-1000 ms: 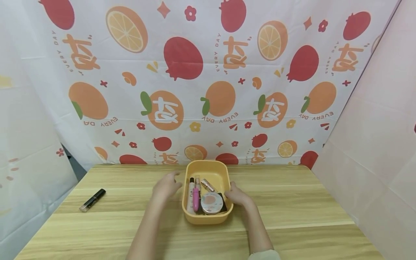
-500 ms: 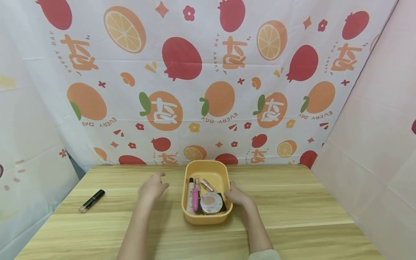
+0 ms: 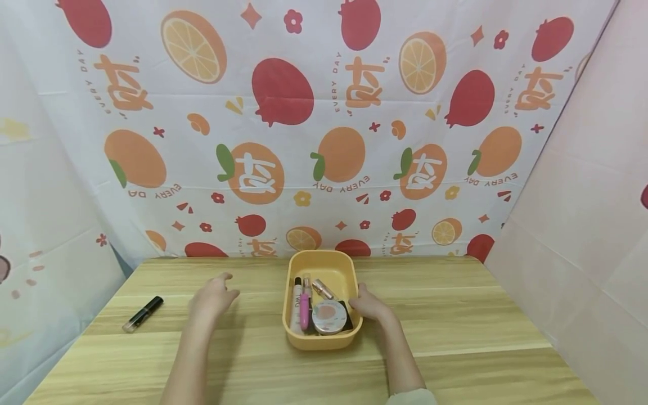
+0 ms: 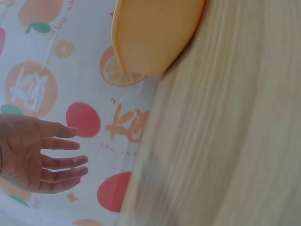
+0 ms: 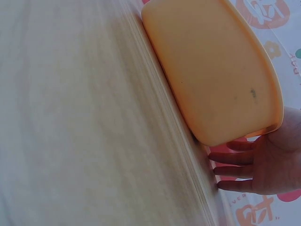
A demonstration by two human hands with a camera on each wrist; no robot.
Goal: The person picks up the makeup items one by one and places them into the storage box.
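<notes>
A yellow storage bin stands on the table with cosmetics inside: a pink tube, a white tube, a rose-gold lipstick and a round compact. My right hand grips the bin's right rim, thumb over the edge and fingers along the outside wall, as the right wrist view also shows. Left of the bin, my left hand hovers above the table, fingers relaxed and holding nothing. Further left lies a slim black cosmetic tube with a clear end.
The wood-grain table meets a fruit-print curtain along its back edge. Pale fabric hangs at the right, and more fabric hangs on the left.
My left hand has moved leftward from beside the bin toward the black tube. The right hand and the bin have stayed in place.
</notes>
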